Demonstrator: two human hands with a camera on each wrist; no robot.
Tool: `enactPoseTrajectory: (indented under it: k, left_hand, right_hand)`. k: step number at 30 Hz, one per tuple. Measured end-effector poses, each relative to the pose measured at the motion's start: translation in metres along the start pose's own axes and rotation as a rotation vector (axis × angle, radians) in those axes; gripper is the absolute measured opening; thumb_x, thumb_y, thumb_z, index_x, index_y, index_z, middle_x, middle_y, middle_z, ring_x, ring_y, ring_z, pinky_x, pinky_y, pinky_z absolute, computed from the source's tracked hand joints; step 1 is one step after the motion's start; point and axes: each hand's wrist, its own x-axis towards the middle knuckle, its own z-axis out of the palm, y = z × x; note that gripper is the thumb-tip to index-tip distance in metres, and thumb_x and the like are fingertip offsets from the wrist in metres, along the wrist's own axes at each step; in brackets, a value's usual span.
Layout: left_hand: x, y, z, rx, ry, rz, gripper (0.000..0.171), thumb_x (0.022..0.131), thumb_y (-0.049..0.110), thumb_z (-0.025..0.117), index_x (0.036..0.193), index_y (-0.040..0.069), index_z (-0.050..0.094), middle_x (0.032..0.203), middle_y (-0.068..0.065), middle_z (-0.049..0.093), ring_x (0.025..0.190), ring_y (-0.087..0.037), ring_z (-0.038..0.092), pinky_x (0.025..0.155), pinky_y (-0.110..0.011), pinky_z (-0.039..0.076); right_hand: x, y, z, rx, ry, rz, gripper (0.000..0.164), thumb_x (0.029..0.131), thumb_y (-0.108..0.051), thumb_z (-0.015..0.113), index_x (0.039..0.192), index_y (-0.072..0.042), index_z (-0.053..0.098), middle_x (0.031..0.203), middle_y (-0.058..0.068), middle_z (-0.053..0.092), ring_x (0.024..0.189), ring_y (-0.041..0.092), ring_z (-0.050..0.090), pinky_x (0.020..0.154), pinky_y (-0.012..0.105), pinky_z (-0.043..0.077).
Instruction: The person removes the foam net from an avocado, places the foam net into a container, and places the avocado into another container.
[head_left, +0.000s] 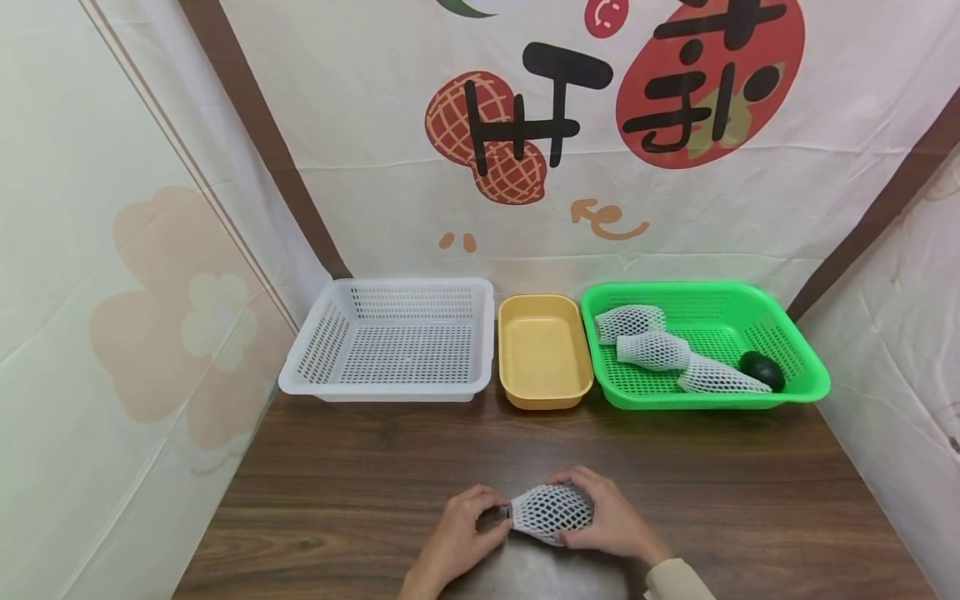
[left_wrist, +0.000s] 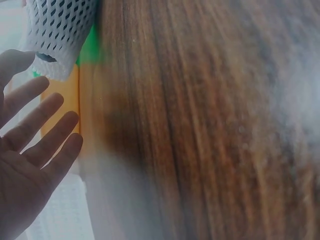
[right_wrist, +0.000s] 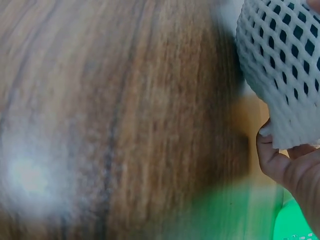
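A white foam net sleeve [head_left: 551, 510] lies sideways near the table's front, with something dark showing through its mesh. My right hand [head_left: 611, 518] grips its wider right end, thumb on the near side and fingers on the far side. At the narrow left end is my left hand [head_left: 468, 529], its thumb and forefinger tips by the sleeve's mouth. In the left wrist view the left hand's fingers [left_wrist: 52, 137] are spread and fairly straight, and a dark bit shows in the net's mouth. The right thumb [right_wrist: 270, 155] presses the net's edge in the right wrist view.
Along the back stand a white basket [head_left: 382, 393], a yellow tray [head_left: 546, 400] and a green basket [head_left: 697, 402]. Inside the green one are several white foam nets [head_left: 652, 350] and a dark oval fruit [head_left: 762, 371]. A printed cloth [head_left: 360, 200] hangs behind.
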Motion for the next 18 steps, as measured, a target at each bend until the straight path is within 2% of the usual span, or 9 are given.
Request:
enactPoseTrajectory:
  k: [11, 18]
  left_hand:
    - [0.0012, -0.0019, 0.0013, -0.012, 0.004, 0.006, 0.020, 0.080, 0.022, 0.066, 0.096, 0.010, 0.066, 0.094, 0.005, 0.059, 0.088, -0.008, 0.056, 0.075, -0.027, 0.047]
    - [0.0021, -0.0016, 0.0019, -0.016, 0.025, 0.018, 0.019, 0.080, 0.022, 0.067, 0.094, 0.010, 0.066, 0.093, 0.005, 0.060, 0.087, -0.008, 0.056, 0.075, -0.027, 0.047]
  right_hand:
    - [-0.0016, 0.0016, -0.0005, 0.028, 0.011, 0.012, 0.063, 0.064, -0.039, 0.077, 0.118, -0.017, 0.054, 0.109, -0.011, 0.053, 0.092, 0.010, 0.052, 0.076, 0.030, 0.042]
    - [-0.0024, -0.0032, -0.0033, 0.023, 0.041, 0.041, 0.064, 0.063, -0.041, 0.078, 0.118, -0.019, 0.054, 0.109, -0.010, 0.053, 0.094, 0.009, 0.051, 0.077, 0.031, 0.041]
